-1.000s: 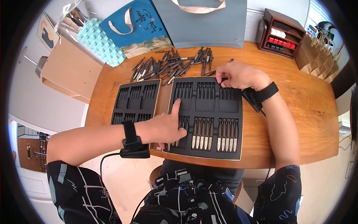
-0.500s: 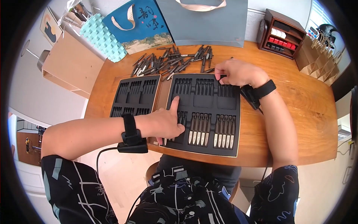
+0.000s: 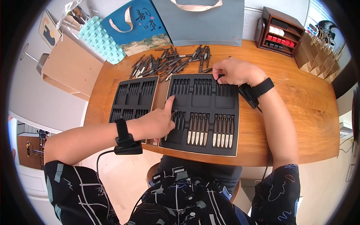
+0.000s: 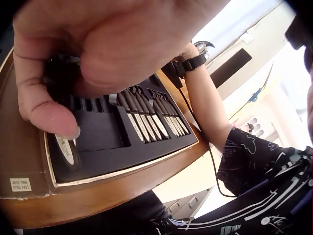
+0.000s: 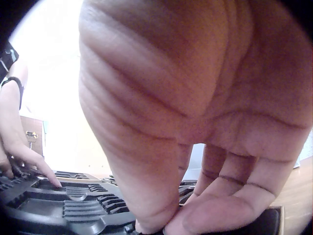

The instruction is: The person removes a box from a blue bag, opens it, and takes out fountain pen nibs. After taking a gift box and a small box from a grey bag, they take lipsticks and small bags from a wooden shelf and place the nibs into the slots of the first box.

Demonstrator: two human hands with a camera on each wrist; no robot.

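Observation:
My left hand is over the lower left compartment of a black slotted tray. Its index finger stretches up the tray, while the other fingers curl round a dark pen-like piece; the white-labelled end shows beneath a fingertip in the left wrist view. At the tray's upper right edge, my right hand has thumb and index together, pinching the dark edge; the exact contact is hidden. White-labelled pieces lie side by side in the lower middle compartment, with more to their right.
Left of the tray lies a second slotted tray. Loose dark pieces are heaped behind both. Farther back stand a blue bag, a grey bag and a small wooden shelf. The table's front edge runs just below the trays.
My left hand has shifted slightly left and down the tray, uncovering more of the lower left compartment and a piece's dark end. The right hand keeps its place at the tray's upper edge.

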